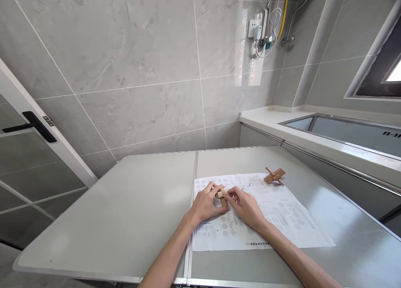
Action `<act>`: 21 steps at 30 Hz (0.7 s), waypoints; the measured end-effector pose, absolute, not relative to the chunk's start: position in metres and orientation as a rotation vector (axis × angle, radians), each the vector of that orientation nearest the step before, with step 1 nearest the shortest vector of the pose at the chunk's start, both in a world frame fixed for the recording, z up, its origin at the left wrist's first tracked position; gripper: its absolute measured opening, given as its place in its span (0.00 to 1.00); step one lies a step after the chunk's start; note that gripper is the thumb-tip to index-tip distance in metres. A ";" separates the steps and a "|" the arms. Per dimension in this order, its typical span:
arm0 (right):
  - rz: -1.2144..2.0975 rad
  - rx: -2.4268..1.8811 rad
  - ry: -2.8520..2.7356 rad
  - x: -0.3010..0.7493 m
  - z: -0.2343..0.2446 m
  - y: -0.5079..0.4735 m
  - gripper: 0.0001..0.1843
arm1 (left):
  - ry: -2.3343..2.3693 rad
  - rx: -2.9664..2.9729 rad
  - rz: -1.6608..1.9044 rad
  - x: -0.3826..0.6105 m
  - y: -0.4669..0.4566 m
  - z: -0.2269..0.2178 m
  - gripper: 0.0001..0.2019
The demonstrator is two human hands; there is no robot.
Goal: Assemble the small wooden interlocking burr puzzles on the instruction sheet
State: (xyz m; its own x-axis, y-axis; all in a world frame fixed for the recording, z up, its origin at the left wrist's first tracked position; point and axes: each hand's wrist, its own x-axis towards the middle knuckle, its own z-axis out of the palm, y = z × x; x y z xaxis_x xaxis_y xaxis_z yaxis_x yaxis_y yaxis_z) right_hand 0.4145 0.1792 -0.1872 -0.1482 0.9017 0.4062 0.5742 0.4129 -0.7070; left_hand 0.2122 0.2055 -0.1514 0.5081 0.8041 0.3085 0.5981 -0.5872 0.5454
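Note:
Between my hands is a small wooden block puzzle point(223, 202) made of interlocked light-brown pieces. My left hand point(206, 202) grips it from the left, with the thumb below and the fingers curled over the top. From the right, my right hand point(246, 206) pinches part of it between thumb and fingertips. Fingers hide some of the pieces. Both hands are over a white printed sheet point(294, 227) with rows of small diagrams. Another wooden puzzle point(274, 177), with crossed flat pieces and sticks, sits at the sheet's far right corner.
The grey folding table point(125, 221) has a seam down its middle. At right is a counter point(266, 116) with a sink point(344, 131). A door with a black handle point(39, 126) stands at left. Sockets and pipes point(255, 29) are on the tiled wall.

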 end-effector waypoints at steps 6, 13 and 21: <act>0.487 -1.258 -1.888 0.413 -0.185 0.177 0.16 | 1.160 2.375 0.801 0.214 0.204 -0.154 0.25; 0.641 -1.256 -1.752 0.414 -0.182 0.179 0.21 | 1.130 2.144 0.822 0.216 0.204 -0.147 0.27; 0.999 -1.122 -1.586 0.413 -0.181 0.184 0.27 | 0.950 1.846 0.892 0.217 0.208 -0.141 0.33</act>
